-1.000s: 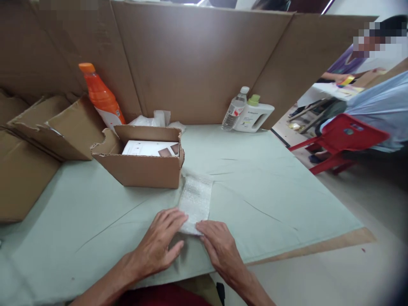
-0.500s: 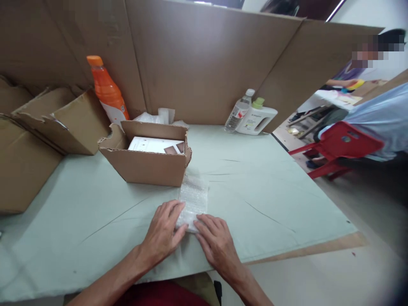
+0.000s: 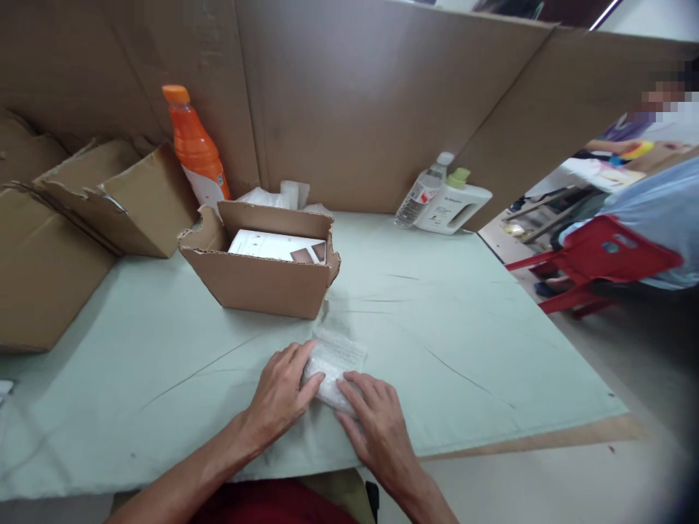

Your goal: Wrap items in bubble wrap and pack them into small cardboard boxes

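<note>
Both hands press the bubble-wrap bundle (image 3: 334,367) on the bench (image 3: 464,327): left hand (image 3: 281,397) at 9 o'clock, right hand (image 3: 374,422) at 5; mostly rolled, short tail left

I can make out no lettering: the labels on the orange bottle (image 3: 195,148), the clear bottle (image 3: 424,192) and the white jug (image 3: 456,206) are too small and blurred to read.
</note>
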The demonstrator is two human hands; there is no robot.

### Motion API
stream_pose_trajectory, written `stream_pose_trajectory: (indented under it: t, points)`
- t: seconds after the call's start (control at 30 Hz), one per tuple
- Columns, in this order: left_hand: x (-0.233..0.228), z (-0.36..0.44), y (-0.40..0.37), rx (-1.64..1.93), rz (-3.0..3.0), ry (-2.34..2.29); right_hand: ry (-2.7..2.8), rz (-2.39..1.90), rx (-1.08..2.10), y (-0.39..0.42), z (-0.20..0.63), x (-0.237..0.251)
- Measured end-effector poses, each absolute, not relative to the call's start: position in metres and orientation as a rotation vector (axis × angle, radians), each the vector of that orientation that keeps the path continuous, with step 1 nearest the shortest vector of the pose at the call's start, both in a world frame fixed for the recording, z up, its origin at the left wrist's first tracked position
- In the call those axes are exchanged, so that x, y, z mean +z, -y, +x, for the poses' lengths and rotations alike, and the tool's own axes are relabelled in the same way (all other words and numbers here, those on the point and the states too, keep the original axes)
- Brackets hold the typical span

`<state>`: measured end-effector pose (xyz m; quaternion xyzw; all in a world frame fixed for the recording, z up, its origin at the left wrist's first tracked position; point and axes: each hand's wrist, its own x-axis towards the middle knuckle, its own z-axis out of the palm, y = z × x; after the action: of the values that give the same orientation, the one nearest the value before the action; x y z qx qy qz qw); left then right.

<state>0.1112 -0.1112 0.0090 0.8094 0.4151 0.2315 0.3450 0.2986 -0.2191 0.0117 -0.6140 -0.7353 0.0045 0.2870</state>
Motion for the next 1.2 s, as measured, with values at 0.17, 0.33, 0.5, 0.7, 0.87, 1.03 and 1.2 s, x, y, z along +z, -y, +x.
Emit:
stream_pose_trajectory:
  t: [0.17, 0.33, 0.5, 0.7, 0.87, 1.03, 1.2]
  points:
    - [0.012, 0.097, 0.126, 0.683, 1.403, -1.061, 1.542, -1.685, 0.480, 0.209, 0.297, 0.013]
    - [0.026, 0.102, 0.135, 0.566, 1.111, -0.910, 1.503, -1.590, 0.755, 0.219, 0.302, 0.019]
    - [0.029, 0.110, 0.142, 0.577, 1.259, -0.860, 1.435, -1.526, 0.928, 0.222, 0.309, 0.012]
    - [0.075, 0.074, 0.094, 1.202, 2.268, -0.928, 1.267, -1.550, 1.141, 0.206, 0.317, 0.030]
    - [0.128, 0.027, 0.007, 1.516, 2.651, -1.347, 1.503, -1.631, 0.689, 0.180, 0.351, 0.097]
    - [0.125, 0.019, -0.009, 1.511, 2.634, -1.306, 1.796, -1.499, 0.182, 0.130, 0.338, 0.184]
    - [0.117, 0.024, 0.030, 1.572, 2.627, -1.123, 2.197, -1.246, -0.011, 0.060, 0.286, 0.229]
